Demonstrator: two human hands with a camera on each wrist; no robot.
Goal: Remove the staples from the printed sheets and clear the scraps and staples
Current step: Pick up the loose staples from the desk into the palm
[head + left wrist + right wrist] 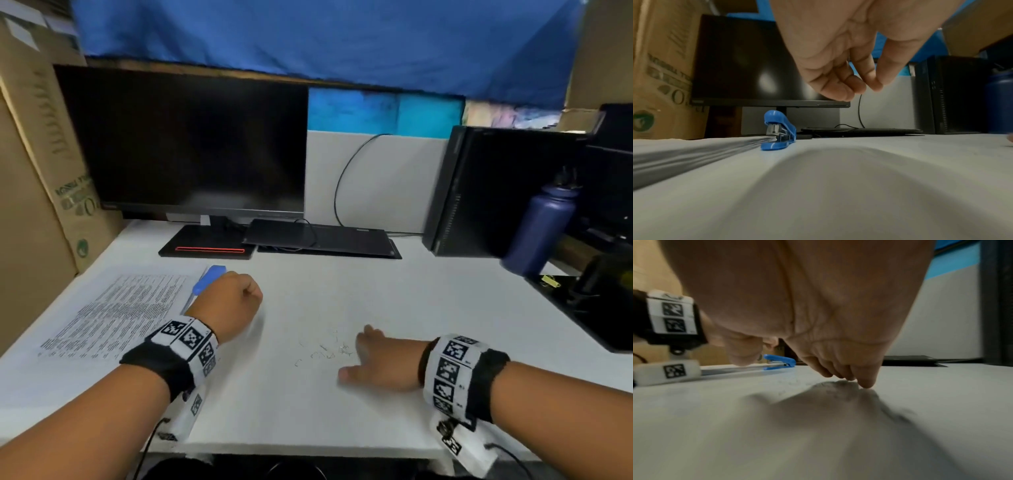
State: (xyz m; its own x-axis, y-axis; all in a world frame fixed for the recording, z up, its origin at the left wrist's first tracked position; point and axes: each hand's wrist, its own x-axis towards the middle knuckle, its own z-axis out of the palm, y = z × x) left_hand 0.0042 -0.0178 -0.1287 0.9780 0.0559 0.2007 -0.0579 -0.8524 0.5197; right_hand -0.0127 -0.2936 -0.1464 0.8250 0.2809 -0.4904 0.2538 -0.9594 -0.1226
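Note:
Printed sheets [113,315] lie stacked at the left of the white desk [308,411], with a blue stapler [209,279] at their right edge. My left hand [251,291] hovers just right of the stapler with its fingers curled into a fist. In the left wrist view my left hand [865,87] holds nothing I can see, and the stapler [779,131] stands beyond it. Several loose staples [322,353] are scattered mid-desk. My right hand [354,354] rests beside them, thumb spread, with its fingertips [866,383] touching the desk.
A dark monitor [191,144] and a black keyboard [318,236] stand at the back. A PC tower [496,192] and a blue bottle [541,229] are at the right, above a black tray [589,308]. Cardboard boxes [37,171] line the left side.

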